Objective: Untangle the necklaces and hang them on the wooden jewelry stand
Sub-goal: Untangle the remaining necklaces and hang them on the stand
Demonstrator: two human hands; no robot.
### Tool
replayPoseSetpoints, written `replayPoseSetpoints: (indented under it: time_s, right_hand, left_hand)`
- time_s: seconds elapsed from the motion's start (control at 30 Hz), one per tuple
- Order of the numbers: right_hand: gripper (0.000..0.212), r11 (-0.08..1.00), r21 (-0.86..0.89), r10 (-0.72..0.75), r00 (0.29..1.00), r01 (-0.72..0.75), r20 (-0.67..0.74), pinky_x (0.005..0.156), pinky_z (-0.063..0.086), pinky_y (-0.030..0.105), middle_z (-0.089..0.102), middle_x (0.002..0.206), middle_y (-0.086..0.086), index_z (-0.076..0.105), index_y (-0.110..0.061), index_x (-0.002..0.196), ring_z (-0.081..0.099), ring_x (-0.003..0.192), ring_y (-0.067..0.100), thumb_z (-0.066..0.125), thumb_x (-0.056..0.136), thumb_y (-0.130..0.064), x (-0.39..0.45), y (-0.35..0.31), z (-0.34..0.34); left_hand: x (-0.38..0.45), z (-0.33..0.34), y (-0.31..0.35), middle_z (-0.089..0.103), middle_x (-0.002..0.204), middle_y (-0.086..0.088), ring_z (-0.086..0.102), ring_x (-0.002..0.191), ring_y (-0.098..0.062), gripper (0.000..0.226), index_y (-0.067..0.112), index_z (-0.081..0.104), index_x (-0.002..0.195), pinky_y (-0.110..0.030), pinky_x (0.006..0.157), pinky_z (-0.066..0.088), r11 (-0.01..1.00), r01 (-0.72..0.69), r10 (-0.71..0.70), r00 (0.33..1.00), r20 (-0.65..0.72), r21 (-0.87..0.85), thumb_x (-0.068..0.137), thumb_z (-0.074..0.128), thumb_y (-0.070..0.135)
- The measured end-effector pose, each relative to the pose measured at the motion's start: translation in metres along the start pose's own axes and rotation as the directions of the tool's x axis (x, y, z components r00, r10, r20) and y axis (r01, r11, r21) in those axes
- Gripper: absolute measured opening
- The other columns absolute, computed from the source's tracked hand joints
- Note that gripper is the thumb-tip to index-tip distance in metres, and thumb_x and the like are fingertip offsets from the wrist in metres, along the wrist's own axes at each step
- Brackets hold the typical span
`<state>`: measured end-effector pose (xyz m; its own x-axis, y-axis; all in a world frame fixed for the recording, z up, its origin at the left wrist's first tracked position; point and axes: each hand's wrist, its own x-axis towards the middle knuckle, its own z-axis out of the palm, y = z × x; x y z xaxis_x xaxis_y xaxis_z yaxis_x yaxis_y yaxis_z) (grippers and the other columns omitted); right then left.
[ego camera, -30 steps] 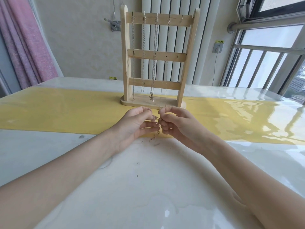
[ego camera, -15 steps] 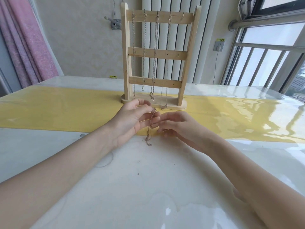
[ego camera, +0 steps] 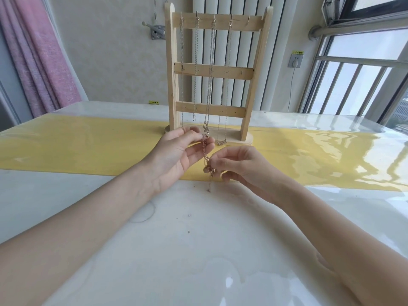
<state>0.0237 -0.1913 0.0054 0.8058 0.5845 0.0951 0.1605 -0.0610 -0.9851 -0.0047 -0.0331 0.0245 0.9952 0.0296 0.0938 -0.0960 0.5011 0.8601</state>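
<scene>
- Hanging before the wooden stand (ego camera: pixel 212 70), a tangled necklace (ego camera: pixel 205 151) is pinched by the left hand (ego camera: pixel 176 151).
- Its lower part is pinched by the right hand (ego camera: pixel 240 166) above the table (ego camera: pixel 198 239).

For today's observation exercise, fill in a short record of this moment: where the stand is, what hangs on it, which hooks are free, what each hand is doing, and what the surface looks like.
stand: wooden jewelry stand, upright on the yellow runner
hung: four chains on the top bar's left four hooks
free hook: rightmost top hook
left hand: pinches the upper end of a loose necklace
right hand: pinches the same necklace lower down, at a small bunch
necklace tail: dangles below the right grip towards the table
table: glossy white
</scene>
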Motion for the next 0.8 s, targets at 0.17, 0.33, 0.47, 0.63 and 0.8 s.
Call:
replayPoseSetpoints:
  time_s: [0.17, 0.33, 0.47, 0.63, 0.8]
  right_hand:
    - [0.020, 1.000, 0.013, -0.022, 0.993, 0.023, -0.117, 0.064, 0.042, 0.021, 0.070, 0.082, 0.003, 0.066, -0.010, 0.075, 0.054, 0.072, 0.011, 0.057, 0.093, -0.007, 0.001, -0.002, -0.005]
    - [0.021, 0.994, 0.109, -0.005, 0.990, 0.020, -0.138, 0.066, 0.042, 0.023, 0.063, 0.065, 0.001, 0.061, -0.009, 0.075, 0.056, 0.069, 0.012, 0.053, 0.094, -0.006, 0.002, -0.003, -0.005]
    - [0.019, 0.978, 0.206, 0.009, 0.987, 0.024, -0.158, 0.066, 0.044, 0.025, 0.052, 0.059, 0.001, 0.060, -0.008, 0.078, 0.053, 0.060, 0.013, 0.052, 0.095, -0.008, 0.000, -0.006, -0.006]
    - [0.016, 0.965, 0.261, 0.034, 0.988, 0.006, -0.149, 0.050, 0.034, 0.019, 0.035, 0.055, -0.003, 0.057, -0.009, 0.082, 0.035, 0.048, 0.013, 0.050, 0.096, -0.011, -0.001, -0.010, -0.007]
    - [0.014, 0.977, 0.215, 0.021, 0.988, 0.012, -0.152, 0.042, 0.021, 0.017, 0.032, 0.052, -0.005, 0.057, -0.010, 0.084, 0.021, 0.043, 0.009, 0.050, 0.096, -0.012, -0.002, -0.009, -0.011]
  left_hand:
    - [0.001, -0.005, 0.000, 0.060, 0.067, -0.009, 0.064, 0.067, -0.019, 0.018, 0.007, 0.048, 0.081, -0.026, 0.069, 0.058, 0.997, -0.026, 0.029, 0.999, -0.040, 0.079, 0.091, 0.046, -0.008]
    - [0.000, -0.005, -0.002, 0.056, 0.066, -0.007, 0.060, 0.070, -0.021, 0.019, 0.007, 0.048, 0.081, -0.029, 0.067, 0.059, 0.991, -0.003, 0.012, 0.998, -0.065, 0.133, 0.092, 0.045, -0.008]
    - [-0.001, -0.004, -0.006, 0.057, 0.068, -0.004, 0.061, 0.066, -0.016, 0.018, 0.011, 0.048, 0.084, -0.021, 0.051, 0.052, 0.972, 0.045, -0.031, 0.997, -0.067, 0.229, 0.093, 0.047, -0.004]
    - [-0.001, -0.004, -0.008, 0.055, 0.068, -0.002, 0.057, 0.057, -0.010, 0.015, 0.011, 0.050, 0.086, -0.015, 0.040, 0.036, 0.955, 0.123, -0.110, 0.992, -0.065, 0.269, 0.093, 0.048, -0.002]
    - [-0.003, -0.004, -0.011, 0.048, 0.070, -0.001, 0.042, 0.051, -0.004, 0.014, 0.006, 0.058, 0.088, -0.013, 0.039, 0.026, 0.882, 0.152, -0.178, 0.984, 0.016, 0.445, 0.093, 0.047, -0.001]
